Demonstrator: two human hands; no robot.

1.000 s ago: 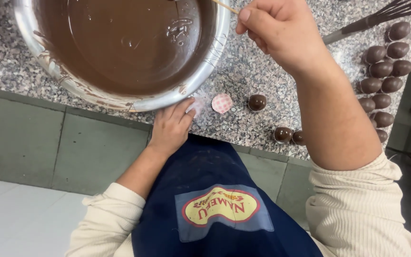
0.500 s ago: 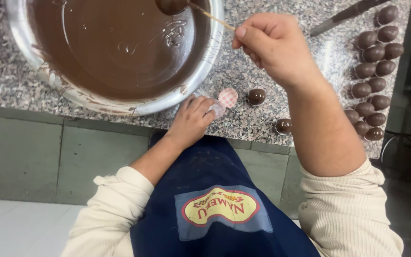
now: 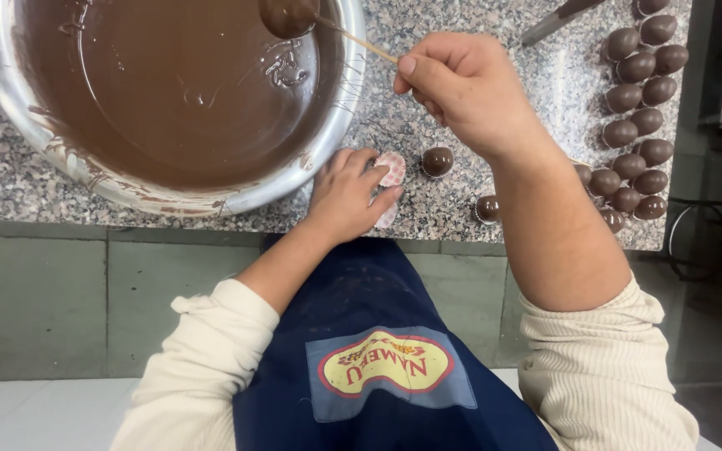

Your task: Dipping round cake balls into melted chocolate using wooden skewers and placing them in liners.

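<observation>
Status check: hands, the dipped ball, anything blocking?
Right hand pinches stick, coated ball above bowl. Left hand on paper cup. Nothing blocking.

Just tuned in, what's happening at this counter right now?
The right hand holds a thin wooden skewer with a chocolate-coated ball over the steel bowl of melted chocolate. The left hand rests on pink paper cups on the speckled granite counter. Finished dark chocolate balls sit at right.

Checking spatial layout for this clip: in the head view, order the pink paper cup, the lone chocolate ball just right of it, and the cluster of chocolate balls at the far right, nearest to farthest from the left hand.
1. Pink paper cup: under the left hand fingertips.
2. Lone chocolate ball: just right of the cup.
3. Cluster of chocolate balls: far right of the counter.
</observation>
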